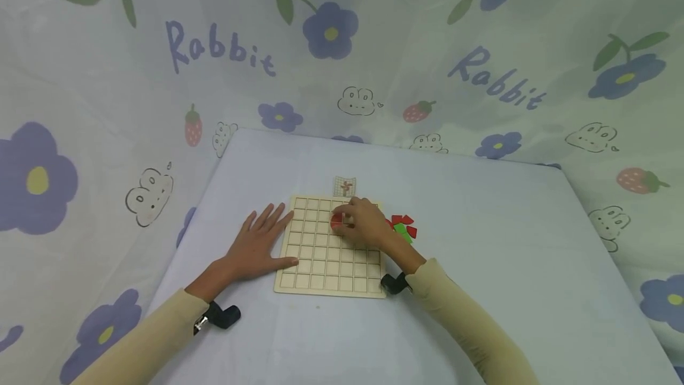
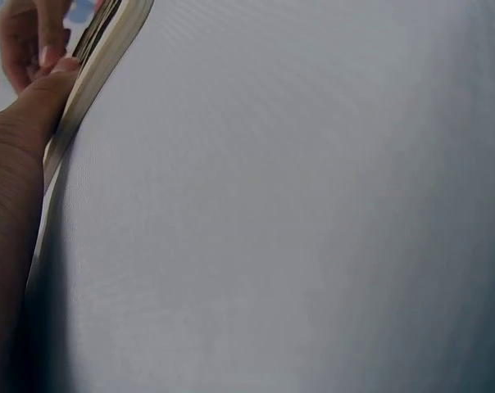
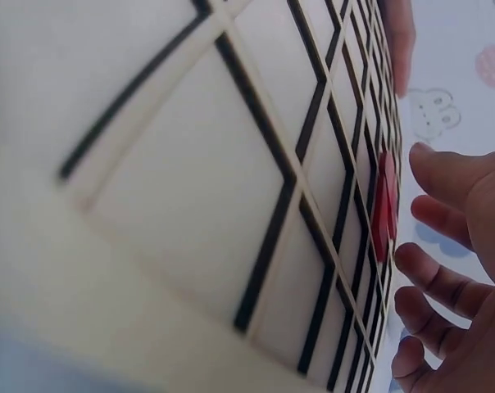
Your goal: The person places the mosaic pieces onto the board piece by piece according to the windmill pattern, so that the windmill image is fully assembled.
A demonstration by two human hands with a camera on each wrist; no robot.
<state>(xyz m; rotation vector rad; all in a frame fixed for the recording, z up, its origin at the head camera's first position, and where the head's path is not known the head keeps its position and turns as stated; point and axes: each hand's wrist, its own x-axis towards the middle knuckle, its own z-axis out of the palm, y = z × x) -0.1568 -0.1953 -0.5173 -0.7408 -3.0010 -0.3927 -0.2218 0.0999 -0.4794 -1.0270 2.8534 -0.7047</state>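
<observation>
A: What do we see first on the left?

B: We see a white cloth wall with purple flowers and bunny faces. It goes across the back too. Next comes a long tan sleeve, with a small black camera by the cuff.

A: And the left hand?

B: Its fingers are straight and spread wide, and they hold nothing. The pointing finger reaches the left edge of a flat, pale wooden board with a grid of little boxes. The thumb lies on that same edge, closer to us.

A: Where is the board?

B: It lies flat on the white cloth-covered surface, between the two arms. On it, about halfway across and toward the far side, we see some flat red pieces.

A: What's just behind the board?

B: A small, pale paper card with a reddish picture on a grid.

A: Then the right hand?

B: It is over the board, by the red pieces. Its fingers are softly bent and apart. In the right wrist view we see nothing between the thumb and fingers. We can't tell if the tips touch the red.

A: And last, on the right?

B: Just beside the board, a little heap of more red bits and bright green bits. The right hand hides part of it.
</observation>
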